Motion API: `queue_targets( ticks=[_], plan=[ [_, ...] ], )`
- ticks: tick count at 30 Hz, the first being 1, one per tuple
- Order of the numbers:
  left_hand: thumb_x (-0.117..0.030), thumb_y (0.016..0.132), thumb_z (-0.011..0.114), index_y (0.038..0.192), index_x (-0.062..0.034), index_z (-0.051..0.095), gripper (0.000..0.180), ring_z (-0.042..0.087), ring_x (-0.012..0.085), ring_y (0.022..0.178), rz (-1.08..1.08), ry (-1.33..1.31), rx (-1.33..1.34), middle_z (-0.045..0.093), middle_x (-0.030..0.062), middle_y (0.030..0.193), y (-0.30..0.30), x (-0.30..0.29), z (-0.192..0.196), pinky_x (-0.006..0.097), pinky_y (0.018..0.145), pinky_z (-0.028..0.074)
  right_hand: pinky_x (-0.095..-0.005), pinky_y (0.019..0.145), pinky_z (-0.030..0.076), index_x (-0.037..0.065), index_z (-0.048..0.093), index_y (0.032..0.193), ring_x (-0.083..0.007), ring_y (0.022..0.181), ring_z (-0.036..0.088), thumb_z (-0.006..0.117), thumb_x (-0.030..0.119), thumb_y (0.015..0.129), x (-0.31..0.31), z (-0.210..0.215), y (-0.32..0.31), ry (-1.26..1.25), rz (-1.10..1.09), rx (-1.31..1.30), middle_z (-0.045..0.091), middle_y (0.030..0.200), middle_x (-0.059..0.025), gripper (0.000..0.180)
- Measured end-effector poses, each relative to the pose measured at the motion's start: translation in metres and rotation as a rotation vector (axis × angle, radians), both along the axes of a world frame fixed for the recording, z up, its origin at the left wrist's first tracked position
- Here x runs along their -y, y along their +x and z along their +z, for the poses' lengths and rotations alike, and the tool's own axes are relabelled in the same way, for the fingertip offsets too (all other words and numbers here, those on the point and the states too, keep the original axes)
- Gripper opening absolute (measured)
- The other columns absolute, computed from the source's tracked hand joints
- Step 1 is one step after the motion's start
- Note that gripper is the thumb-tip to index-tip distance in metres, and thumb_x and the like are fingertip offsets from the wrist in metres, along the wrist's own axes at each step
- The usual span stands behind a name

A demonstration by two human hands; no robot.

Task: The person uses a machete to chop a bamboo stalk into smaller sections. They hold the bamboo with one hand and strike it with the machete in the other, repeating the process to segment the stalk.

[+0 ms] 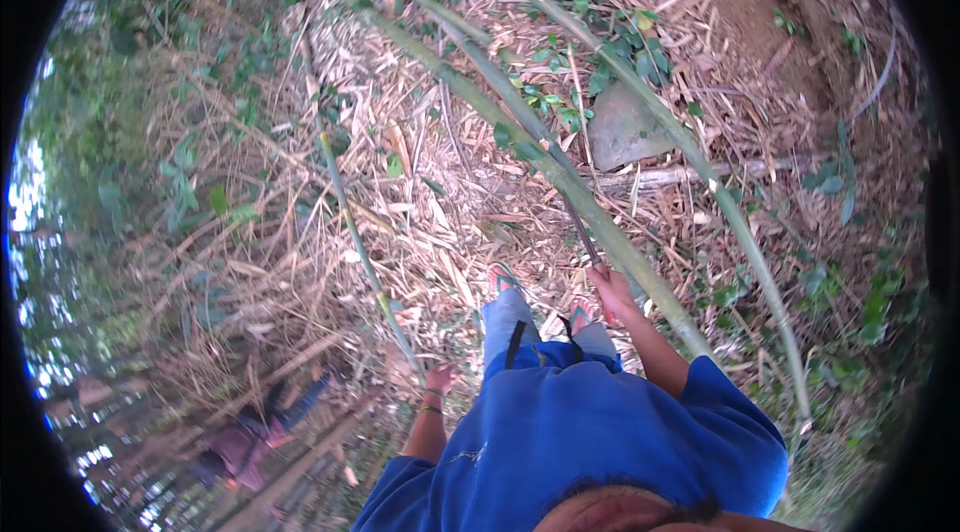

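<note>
My right hand (pixel 614 292) is closed around the handle of a machete (pixel 581 230), whose narrow dark blade points away from me and runs close alongside a thick green bamboo pole (pixel 640 270). Whether the blade touches the pole, I cannot tell. My left hand (pixel 439 381) hangs low with its fingers loosely apart, holding nothing that I can see. Just beside it stands the near end of a thin green bamboo stem (pixel 362 248). Another long bamboo pole (pixel 735 217) arches past on my right.
Dry bamboo sheaths and leaves (pixel 440 192) cover the ground. A flat grey stone (pixel 627 127) lies ahead, between the poles. At the lower left another person (pixel 238 447) in a maroon top is near long poles (pixel 300 462). Tangled dry stems (pixel 240 267) spread across the left.
</note>
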State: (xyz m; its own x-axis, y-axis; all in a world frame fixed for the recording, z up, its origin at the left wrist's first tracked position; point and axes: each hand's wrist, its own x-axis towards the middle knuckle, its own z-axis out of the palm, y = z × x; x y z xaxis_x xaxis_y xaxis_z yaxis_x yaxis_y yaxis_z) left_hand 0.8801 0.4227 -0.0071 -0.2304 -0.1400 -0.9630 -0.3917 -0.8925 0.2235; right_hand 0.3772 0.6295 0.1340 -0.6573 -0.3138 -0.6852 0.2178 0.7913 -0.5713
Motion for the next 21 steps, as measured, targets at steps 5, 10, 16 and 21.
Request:
queue_targets(
  ticks=[5,10,16,21],
  plan=[
    [-0.014,0.089,0.056,0.110,-0.0098,0.061,0.022,0.065,0.0215,0.090,-0.385,0.170,0.011,0.067,0.0101,0.097,-0.070,0.099,-0.009,0.037,0.066,0.053,-0.0424,0.064,0.048,0.002,0.062,0.084,-0.0285,0.068,0.065,0.062,0.050,0.087,-0.055,0.066,0.029,0.001,-0.212,-0.049,0.063,0.072,-0.0165,0.048],
    [-0.026,0.092,0.051,0.125,-0.0109,0.054,0.036,0.064,0.0279,0.092,-0.593,-0.216,-0.060,0.066,0.0163,0.104,-0.205,0.142,0.004,0.043,0.064,0.052,-0.0488,0.070,0.048,0.004,0.056,0.083,-0.0394,0.079,0.063,0.061,0.040,0.089,-0.149,0.097,0.069,0.092,-0.297,-0.357,0.063,0.080,-0.0197,0.037],
    [-0.027,0.093,0.060,0.127,-0.0117,0.052,0.038,0.064,0.0260,0.097,-0.769,-0.619,-0.189,0.064,0.0152,0.114,-0.347,0.106,0.073,0.036,0.070,0.051,-0.0550,0.071,0.049,0.002,0.050,0.103,-0.0454,0.079,0.063,0.062,0.038,0.088,-0.249,0.087,0.129,0.196,-0.650,-0.411,0.064,0.082,-0.0265,0.041],
    [-0.020,0.091,0.060,0.125,-0.0093,0.051,0.037,0.062,0.0234,0.095,-0.995,-0.694,-0.397,0.063,0.0126,0.112,-0.413,0.006,0.095,0.034,0.073,0.050,-0.0535,0.071,0.049,0.001,0.052,0.097,-0.0459,0.077,0.062,0.063,0.039,0.087,-0.330,0.073,0.164,0.125,-0.859,-0.454,0.063,0.076,-0.0250,0.041]
  ],
)
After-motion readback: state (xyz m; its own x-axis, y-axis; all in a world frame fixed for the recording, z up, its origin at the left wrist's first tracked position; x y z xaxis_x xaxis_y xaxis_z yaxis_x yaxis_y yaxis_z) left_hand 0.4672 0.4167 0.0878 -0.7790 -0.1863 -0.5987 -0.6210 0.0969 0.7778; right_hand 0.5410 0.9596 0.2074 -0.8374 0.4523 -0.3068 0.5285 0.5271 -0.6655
